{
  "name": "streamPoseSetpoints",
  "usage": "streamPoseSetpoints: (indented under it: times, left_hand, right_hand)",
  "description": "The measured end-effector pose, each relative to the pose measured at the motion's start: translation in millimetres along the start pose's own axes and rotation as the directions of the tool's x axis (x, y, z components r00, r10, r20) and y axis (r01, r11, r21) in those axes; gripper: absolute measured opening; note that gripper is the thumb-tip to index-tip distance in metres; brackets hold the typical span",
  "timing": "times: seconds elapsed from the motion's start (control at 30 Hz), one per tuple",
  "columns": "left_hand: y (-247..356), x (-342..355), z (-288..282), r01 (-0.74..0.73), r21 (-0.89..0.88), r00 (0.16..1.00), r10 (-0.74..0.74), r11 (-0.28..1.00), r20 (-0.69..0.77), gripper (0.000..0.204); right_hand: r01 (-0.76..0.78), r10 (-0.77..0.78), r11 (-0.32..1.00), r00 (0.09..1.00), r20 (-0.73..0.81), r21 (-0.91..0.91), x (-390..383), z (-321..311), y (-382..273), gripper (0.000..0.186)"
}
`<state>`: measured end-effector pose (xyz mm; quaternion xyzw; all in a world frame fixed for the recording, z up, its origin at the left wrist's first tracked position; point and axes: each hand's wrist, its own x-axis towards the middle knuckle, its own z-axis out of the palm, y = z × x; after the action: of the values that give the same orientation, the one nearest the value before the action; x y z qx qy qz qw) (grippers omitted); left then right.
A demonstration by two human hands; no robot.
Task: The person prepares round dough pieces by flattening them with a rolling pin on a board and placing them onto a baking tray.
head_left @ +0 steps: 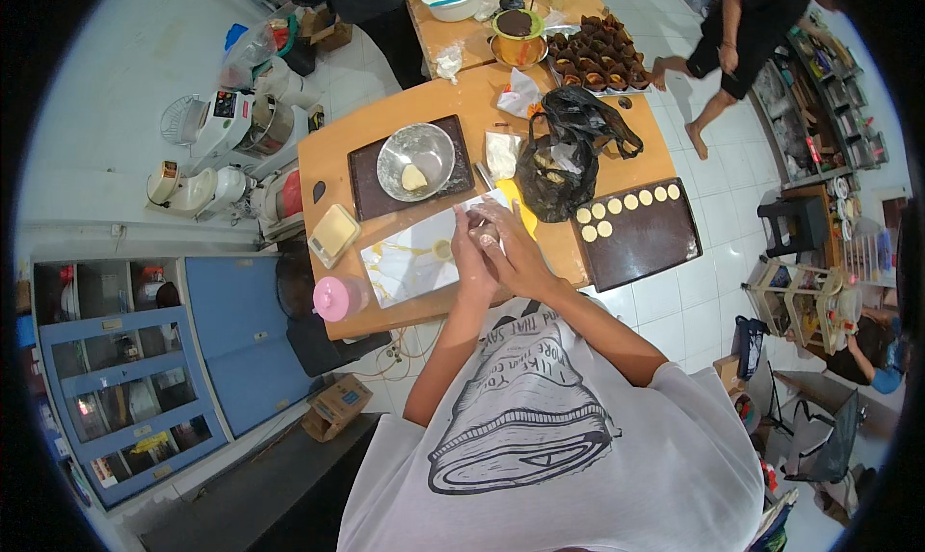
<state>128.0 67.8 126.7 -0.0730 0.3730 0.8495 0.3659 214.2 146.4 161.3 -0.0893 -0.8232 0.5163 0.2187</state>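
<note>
My left hand [469,251] and my right hand [523,258] are brought together, cupped palm to palm, above a white sheet [405,253] with yellow markings. A small greyish thing shows between the fingers, but I cannot make out what it is. Beside my left hand, a small pale dough disc [441,250] lies on the sheet. Beyond them, a metal bowl [438,147] holds a lump of dough [413,177] and rests on a dark tray [366,191]. Several flat round dough pieces [631,202] sit in rows on another dark tray [641,253] at the right.
A kitchen scale [334,235] and a pink-lidded container [332,300] stand at the table's left edge. Black plastic bags [578,128] lie beyond my right hand, near a yellow thing [517,208]. Farther back are brown paper cups [602,61]. Other people [747,32] are around the room.
</note>
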Motion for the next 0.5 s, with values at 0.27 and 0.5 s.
streamPoseSetpoints:
  times: [0.27, 0.5]
  left_hand:
    - [18, -2, -21, 0.185, -0.249, 0.955, -0.115, 0.95, 0.273, 0.06]
    - [10, -20, 3, 0.155, -0.16, 0.987, -0.16, 0.975, -0.02, 0.07]
  right_hand:
    - [0.017, 0.006, 0.995, 0.975, -0.224, 0.101, 12, -17, 9, 0.031]
    - [0.139, -0.138, 0.99, 0.987, -0.083, 0.009, 18, 12, 26, 0.027]
